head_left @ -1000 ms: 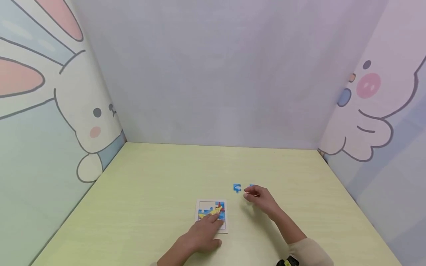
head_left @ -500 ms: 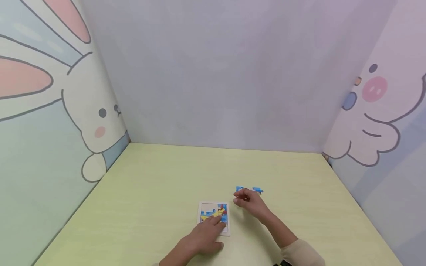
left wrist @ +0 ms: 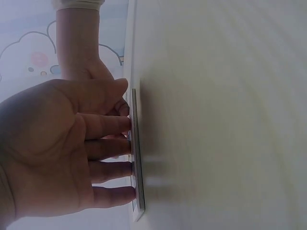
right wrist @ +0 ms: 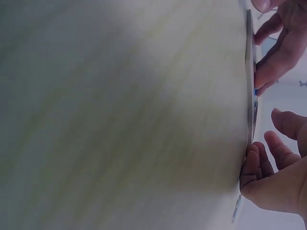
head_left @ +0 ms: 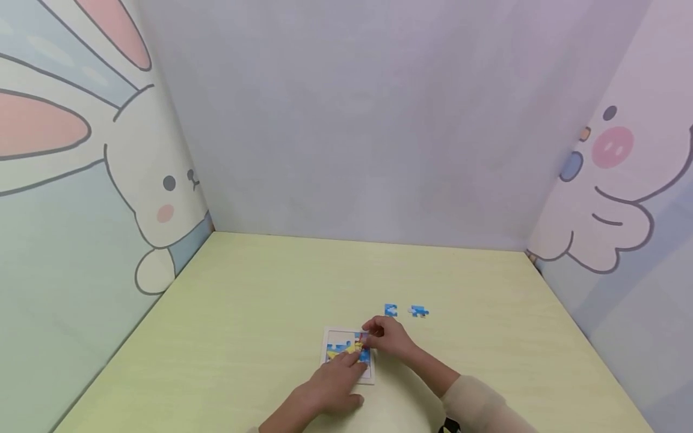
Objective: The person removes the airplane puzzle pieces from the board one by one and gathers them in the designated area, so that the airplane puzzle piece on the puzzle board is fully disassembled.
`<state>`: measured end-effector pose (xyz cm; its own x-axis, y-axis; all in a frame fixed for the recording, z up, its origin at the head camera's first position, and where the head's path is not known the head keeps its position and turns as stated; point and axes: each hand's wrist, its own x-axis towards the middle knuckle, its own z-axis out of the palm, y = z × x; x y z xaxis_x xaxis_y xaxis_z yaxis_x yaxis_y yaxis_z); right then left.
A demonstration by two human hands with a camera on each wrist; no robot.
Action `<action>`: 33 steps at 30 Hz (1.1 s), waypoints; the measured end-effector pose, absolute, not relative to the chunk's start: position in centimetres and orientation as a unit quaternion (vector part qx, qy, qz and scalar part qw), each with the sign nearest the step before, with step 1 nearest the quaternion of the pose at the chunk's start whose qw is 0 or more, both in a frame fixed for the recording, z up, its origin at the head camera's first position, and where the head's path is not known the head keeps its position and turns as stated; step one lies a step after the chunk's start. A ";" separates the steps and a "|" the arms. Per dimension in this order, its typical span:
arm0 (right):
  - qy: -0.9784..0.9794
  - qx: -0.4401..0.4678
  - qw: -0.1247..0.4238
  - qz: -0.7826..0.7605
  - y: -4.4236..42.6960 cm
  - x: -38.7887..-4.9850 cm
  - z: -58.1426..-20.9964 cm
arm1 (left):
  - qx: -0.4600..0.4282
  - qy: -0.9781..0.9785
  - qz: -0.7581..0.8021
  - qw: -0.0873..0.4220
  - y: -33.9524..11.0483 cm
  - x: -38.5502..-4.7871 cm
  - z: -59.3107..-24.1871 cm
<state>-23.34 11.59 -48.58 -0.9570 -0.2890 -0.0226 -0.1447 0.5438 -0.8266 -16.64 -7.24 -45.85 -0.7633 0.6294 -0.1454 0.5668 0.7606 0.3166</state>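
Note:
A small jigsaw puzzle (head_left: 337, 347) in a pale tray frame (head_left: 326, 338) lies flat on the table, showing blue, yellow and red picture pieces. Bare tray shows at its upper left. My left hand (head_left: 337, 382) rests on the lower part, its straight fingertips touching it and hiding some of the picture. At the upper right corner is my right hand (head_left: 391, 338), fingers loosely bent. In the right wrist view, the right hand (right wrist: 278, 167) has its thumb and forefinger apart, with no piece visible between them. The left hand's fingers (left wrist: 110, 170) reach the tray edge in the left wrist view.
Two loose blue-and-white puzzle pieces, a left one (head_left: 390, 310) and a right one (head_left: 418, 311), lie beyond my right hand. The pale yellow table (head_left: 260, 288) meets a plain back wall (head_left: 346, 150) and side walls with cartoon animals.
My right hand has moved left and nearer from the loose pieces to the tray's upper right corner, uncovering both pieces. The left hand stays on the puzzle. The head view has shifted slightly.

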 end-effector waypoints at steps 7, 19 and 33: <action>0.899 -0.135 0.059 -0.412 10.9 -23.7 -49.0 | 0.324 0.929 0.129 0.127 -7.4 -16.7 -46.0; 0.913 -0.122 0.059 -0.386 10.6 -23.7 -48.4 | 0.332 0.928 0.124 0.113 -7.4 -16.7 -45.8; 0.897 -0.148 0.061 -0.413 11.3 -23.3 -48.8 | 0.326 0.930 0.121 0.123 -7.5 -16.6 -46.2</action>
